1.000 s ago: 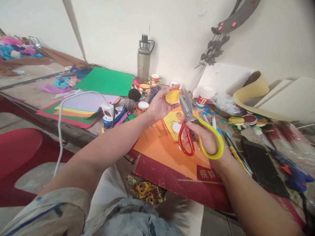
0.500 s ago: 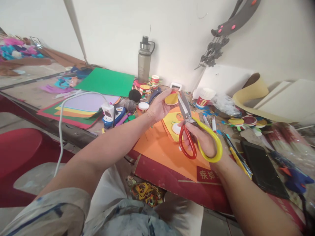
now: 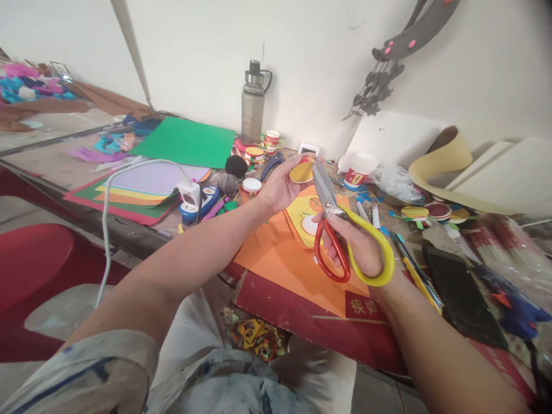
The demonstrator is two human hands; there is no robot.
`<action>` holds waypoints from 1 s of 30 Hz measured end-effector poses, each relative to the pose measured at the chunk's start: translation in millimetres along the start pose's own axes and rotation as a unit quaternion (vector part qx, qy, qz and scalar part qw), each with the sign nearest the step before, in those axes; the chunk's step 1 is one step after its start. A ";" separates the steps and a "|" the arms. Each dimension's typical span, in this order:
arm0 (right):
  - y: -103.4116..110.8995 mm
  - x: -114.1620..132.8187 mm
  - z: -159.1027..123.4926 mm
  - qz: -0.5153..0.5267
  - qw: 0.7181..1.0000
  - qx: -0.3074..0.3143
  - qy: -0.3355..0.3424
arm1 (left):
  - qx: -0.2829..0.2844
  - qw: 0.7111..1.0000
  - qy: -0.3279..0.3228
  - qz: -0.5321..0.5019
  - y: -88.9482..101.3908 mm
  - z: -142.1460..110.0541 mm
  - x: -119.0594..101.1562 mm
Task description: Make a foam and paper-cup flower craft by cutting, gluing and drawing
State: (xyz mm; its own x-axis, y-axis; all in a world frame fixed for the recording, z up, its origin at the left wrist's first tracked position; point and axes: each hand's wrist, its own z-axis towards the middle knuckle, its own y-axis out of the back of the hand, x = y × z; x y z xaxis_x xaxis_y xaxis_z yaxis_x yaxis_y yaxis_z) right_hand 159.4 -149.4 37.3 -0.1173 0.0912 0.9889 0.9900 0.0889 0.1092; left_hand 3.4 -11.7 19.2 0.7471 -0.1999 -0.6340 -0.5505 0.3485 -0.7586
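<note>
My left hand [image 3: 282, 187] grips a small round piece with a yellow disc face [image 3: 301, 172] and a red edge, holding it up over the table. In my right hand [image 3: 356, 241] is a pair of scissors [image 3: 328, 204] with one red and one yellow handle. The blades point up and away, and their tips are right beside the disc; whether they touch it I cannot tell. Below the hands lie a yellow paper sheet [image 3: 297, 215] with a white disc [image 3: 309, 224] on it, and a larger orange sheet [image 3: 276, 259].
Behind stands a grey bottle [image 3: 252, 109]. A paper cup [image 3: 360, 171] is at back right. To the right lie a phone [image 3: 459, 293], a yellow cutter knife [image 3: 420, 284] and a blue glue gun [image 3: 521, 313]. Coloured sheets [image 3: 146, 178] and a white cable [image 3: 106, 230] are left.
The scissors have shifted slightly to the right, and their blades look closer together. My left hand and the round piece have hardly moved.
</note>
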 end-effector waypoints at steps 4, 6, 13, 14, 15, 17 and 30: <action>0.2 0.9 -0.1 0.005 1.000 0.008 -0.003 | 0.002 1.000 -0.015 -0.004 -1.2 -0.8 -1.8; 0.0 0.9 0.1 0.008 1.000 0.006 -0.008 | 0.003 1.000 -0.015 -0.009 -1.7 -0.3 -2.4; 1.6 -4.9 2.1 -0.012 1.000 0.013 0.019 | 0.015 1.000 0.003 0.003 1.8 2.2 -2.3; 2.1 -5.8 2.5 -0.015 1.000 0.012 0.022 | 0.022 1.000 0.001 0.014 2.9 2.0 -2.6; 2.6 -6.7 2.9 -0.015 1.000 0.010 0.023 | 0.029 0.999 -0.003 0.024 4.0 1.8 -3.0; 3.6 -8.5 3.8 -0.015 1.000 0.013 0.023 | 0.042 0.998 -0.011 0.039 5.8 1.4 -4.0; 1.0 -8.3 4.2 -0.022 1.000 0.021 0.009 | 0.027 0.998 -0.044 0.047 2.6 -0.4 -6.7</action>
State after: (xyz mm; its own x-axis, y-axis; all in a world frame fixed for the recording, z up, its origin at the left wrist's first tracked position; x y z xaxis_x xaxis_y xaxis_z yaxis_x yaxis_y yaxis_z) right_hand 161.1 -145.9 28.8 -0.1583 0.0690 0.9850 0.9799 0.1337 0.1482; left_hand -3.3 -9.8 21.4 0.7235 -0.0843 -0.6852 -0.6008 0.4120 -0.6850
